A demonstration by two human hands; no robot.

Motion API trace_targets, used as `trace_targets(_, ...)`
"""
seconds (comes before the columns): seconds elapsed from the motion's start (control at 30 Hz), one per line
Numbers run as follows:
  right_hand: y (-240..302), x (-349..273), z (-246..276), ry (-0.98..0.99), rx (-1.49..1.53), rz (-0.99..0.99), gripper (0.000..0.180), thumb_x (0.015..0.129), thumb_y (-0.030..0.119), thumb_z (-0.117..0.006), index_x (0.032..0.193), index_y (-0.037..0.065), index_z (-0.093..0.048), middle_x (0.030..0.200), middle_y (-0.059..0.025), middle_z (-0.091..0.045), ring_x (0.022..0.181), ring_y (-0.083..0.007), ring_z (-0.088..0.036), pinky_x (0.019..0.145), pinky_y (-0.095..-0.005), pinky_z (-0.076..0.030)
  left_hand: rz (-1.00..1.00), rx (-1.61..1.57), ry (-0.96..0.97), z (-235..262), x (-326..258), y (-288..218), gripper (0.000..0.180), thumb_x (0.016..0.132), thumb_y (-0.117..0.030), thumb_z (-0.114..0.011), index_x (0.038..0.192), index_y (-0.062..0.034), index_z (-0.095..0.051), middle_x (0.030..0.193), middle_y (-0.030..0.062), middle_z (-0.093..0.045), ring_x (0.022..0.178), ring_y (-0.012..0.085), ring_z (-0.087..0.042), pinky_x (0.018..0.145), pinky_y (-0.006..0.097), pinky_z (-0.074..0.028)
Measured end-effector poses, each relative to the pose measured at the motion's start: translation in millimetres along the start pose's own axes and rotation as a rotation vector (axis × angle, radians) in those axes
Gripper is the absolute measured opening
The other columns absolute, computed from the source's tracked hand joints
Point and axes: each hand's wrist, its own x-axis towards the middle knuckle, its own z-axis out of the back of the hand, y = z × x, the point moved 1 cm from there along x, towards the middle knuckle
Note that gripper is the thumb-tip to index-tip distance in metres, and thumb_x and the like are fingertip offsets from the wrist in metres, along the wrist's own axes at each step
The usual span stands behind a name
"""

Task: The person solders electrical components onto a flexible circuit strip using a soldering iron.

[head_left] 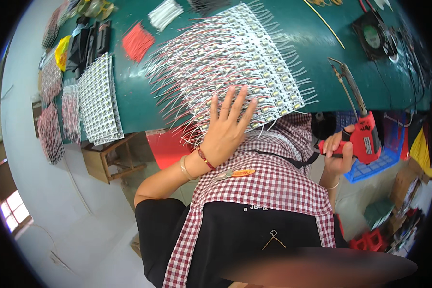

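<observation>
My left hand [229,127] lies flat with its fingers spread on the near edge of a large panel of small white circuit boards [247,53]. Rows of short red and white wires stick out from that panel, thickest on its left side, with white ones along the right. At the right, my right hand [339,149] wraps round the handle of a red soldering gun [368,139]. The gun's long metal tip and thin feed tube point up and away over the green table [329,89], apart from the panel.
Bundles of red wires [138,42] and white wires [165,14] lie beyond the panel. More board panels [100,101] are stacked at the left table edge. A small black fan [373,36] stands at the far right, with cables beside it. Below is a blue crate [365,172].
</observation>
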Motion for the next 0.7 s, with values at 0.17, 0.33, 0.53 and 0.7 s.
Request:
trace_targets(0.17,-4.8,3.3,2.8,0.000,-0.001,0.034,0.037,0.098,0.023,-0.047,0.124,-0.002,-0.039,0.069,-0.0068,-0.048,0.047,-0.0116,-0.043,0.045,-0.0267,-0.040,0.062,-0.211,-0.091,42.4,13.0,3.4,0.086,0.064,-0.031,-0.083,0.139,-0.0139,-0.045,0.146,0.0139,-0.036,0.135,0.0364,-0.033,0.109,0.059,-0.021)
trace_targets(0.33,-5.5,10.6,2.6,-0.022,0.013,0.041,0.036,0.098,0.022,-0.047,0.123,-0.002,-0.039,0.069,-0.0070,-0.048,0.047,-0.0109,-0.042,0.045,-0.0259,-0.040,0.423,0.375,-0.542,82.7,44.6,150.1,0.019,0.079,-0.019,-0.070,0.095,-0.0141,-0.062,0.095,0.0032,-0.060,0.094,0.0256,-0.054,0.080,0.044,-0.038)
trace_targets(0.53,-1.4,12.6,-3.4,-0.001,-0.003,0.044,0.036,0.098,0.023,-0.047,0.122,-0.003,-0.039,0.069,-0.0071,-0.048,0.046,-0.0109,-0.041,0.045,-0.0259,-0.039,0.465,0.365,-0.438,41.6,36.1,269.1,0.012,0.076,-0.024,-0.073,0.080,-0.0162,-0.065,0.089,-0.0004,-0.060,0.094,0.0253,-0.055,0.075,0.043,-0.040)
trace_targets(0.7,-0.8,8.7,-3.0,0.012,-0.037,0.062,0.037,0.099,0.024,-0.045,0.125,-0.001,-0.040,0.071,-0.0065,-0.049,0.048,-0.0108,-0.041,0.047,-0.0259,-0.040,0.394,0.316,-0.464,31.4,40.1,282.5,0.012,0.078,-0.024,-0.071,0.081,-0.0147,-0.065,0.086,0.0017,-0.060,0.091,0.0263,-0.055,0.073,0.042,-0.040)
